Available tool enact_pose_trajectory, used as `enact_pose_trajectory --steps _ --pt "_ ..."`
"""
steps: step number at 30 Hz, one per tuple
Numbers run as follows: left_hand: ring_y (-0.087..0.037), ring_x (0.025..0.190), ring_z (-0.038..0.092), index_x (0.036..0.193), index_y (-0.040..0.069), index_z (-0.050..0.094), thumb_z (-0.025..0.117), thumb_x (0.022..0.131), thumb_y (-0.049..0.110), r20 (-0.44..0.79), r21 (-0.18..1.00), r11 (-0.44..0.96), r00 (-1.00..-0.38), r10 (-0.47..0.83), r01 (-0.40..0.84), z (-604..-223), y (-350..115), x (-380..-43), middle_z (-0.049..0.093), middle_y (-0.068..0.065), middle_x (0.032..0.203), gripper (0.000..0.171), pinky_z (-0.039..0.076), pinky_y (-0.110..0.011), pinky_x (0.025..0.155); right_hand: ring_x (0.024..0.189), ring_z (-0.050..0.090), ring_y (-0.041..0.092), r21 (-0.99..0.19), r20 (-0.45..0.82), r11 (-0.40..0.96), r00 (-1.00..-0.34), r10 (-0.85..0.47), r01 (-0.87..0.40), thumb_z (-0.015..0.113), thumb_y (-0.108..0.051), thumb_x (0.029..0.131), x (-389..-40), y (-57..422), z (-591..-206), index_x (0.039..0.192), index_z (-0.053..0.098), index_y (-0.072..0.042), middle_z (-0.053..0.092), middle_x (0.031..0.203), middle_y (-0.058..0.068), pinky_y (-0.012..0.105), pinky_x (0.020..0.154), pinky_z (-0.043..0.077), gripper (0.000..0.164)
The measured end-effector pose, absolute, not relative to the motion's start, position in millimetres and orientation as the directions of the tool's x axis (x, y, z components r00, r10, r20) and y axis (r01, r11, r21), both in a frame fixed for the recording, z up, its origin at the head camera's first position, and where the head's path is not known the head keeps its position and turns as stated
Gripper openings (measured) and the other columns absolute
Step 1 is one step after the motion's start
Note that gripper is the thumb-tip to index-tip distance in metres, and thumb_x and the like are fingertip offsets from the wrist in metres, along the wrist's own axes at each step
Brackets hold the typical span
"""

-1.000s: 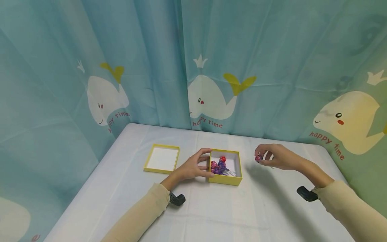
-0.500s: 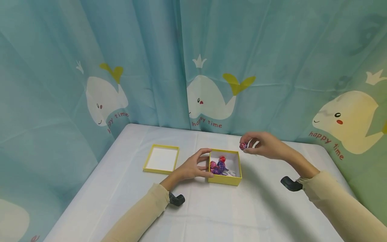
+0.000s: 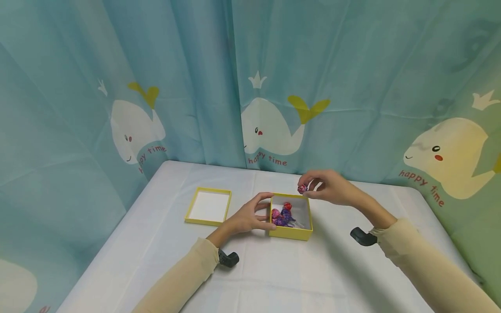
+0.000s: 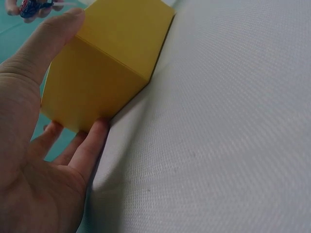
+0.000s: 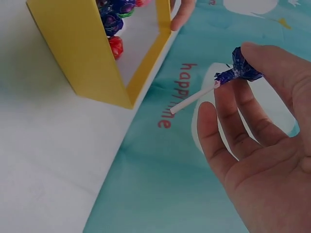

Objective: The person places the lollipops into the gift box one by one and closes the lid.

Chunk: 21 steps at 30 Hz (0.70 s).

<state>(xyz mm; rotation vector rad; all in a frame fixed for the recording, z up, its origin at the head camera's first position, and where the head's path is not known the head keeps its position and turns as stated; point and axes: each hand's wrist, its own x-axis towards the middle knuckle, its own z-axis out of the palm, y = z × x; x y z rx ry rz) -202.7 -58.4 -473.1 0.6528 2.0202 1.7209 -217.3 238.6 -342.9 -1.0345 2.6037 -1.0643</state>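
My right hand (image 3: 332,188) pinches a lollipop (image 5: 244,69) by its wrapped purple-and-red head, above the far edge of an open yellow box (image 3: 290,234). In the right wrist view, its white stick points away from the fingers. My left hand (image 3: 246,217) holds the box at its left side, the thumb at the near corner and a finger at the far corner. Inside the box lie several lollipops (image 3: 285,216) in purple, pink and red wrappers, bunched towards the left with sticks to the right. The left wrist view shows only the box's outer walls.
A shallow yellow-rimmed lid (image 3: 209,206) with a white inside lies left of the box. Everything rests on a table with a pale cloth (image 3: 270,278). A blue-green curtain (image 3: 195,87) with whale prints hangs behind and at the sides.
My right hand has carried the lollipop leftward and a little away from me, from right of the box to above its far edge. The left hand and box stay put.
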Motion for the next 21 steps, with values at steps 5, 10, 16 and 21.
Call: enact_pose_trajectory --steps 5,10,16,21 --pt "-0.026 0.149 0.036 0.156 0.025 0.036 0.088 0.082 0.009 0.003 0.989 0.117 -0.805 0.594 0.090 -474.1 -58.8 -203.4 0.030 -0.005 0.164 0.093 0.053 -0.032 0.105 0.091 0.067 0.018 -0.674 0.129 0.486 -0.737 -0.664 -0.556 0.078 -0.005 0.091 -218.9 233.8 -350.8 0.109 0.072 -0.015 0.071 0.103 -0.003 0.037 0.077 0.063 0.021" --pt "-0.027 0.149 0.036 0.156 0.025 0.036 0.088 0.082 0.008 0.002 0.990 0.111 -0.804 0.595 0.085 -474.9 -59.0 -204.1 0.030 -0.008 0.164 0.093 0.053 -0.032 0.105 0.090 0.067 0.017 -0.675 0.113 0.490 -0.733 -0.671 -0.552 0.077 -0.005 0.092 -220.5 224.8 -359.1 0.109 0.072 -0.014 0.071 0.105 -0.001 0.035 0.076 0.063 0.021" --pt "-0.027 0.149 0.037 0.156 0.026 0.036 0.088 0.082 0.009 -0.008 0.990 0.120 -0.808 0.589 0.078 -474.5 -58.5 -204.1 0.030 -0.008 0.165 0.092 0.053 -0.032 0.105 0.090 0.066 0.017 -0.668 0.084 0.500 -0.724 -0.685 -0.550 0.076 -0.003 0.091 -222.6 213.3 -369.7 0.111 0.072 -0.013 0.070 0.106 -0.002 0.035 0.077 0.062 0.023" --pt "-0.027 0.148 0.037 0.156 0.026 0.035 0.088 0.082 0.010 -0.011 0.989 0.127 -0.810 0.587 0.079 -473.8 -57.8 -203.6 0.031 -0.007 0.164 0.092 0.054 -0.032 0.105 0.088 0.065 0.016 -0.653 0.077 0.507 -0.715 -0.695 -0.563 0.075 0.000 0.091 -225.3 207.1 -380.3 0.112 0.072 -0.014 0.070 0.106 -0.002 0.035 0.075 0.061 0.026"
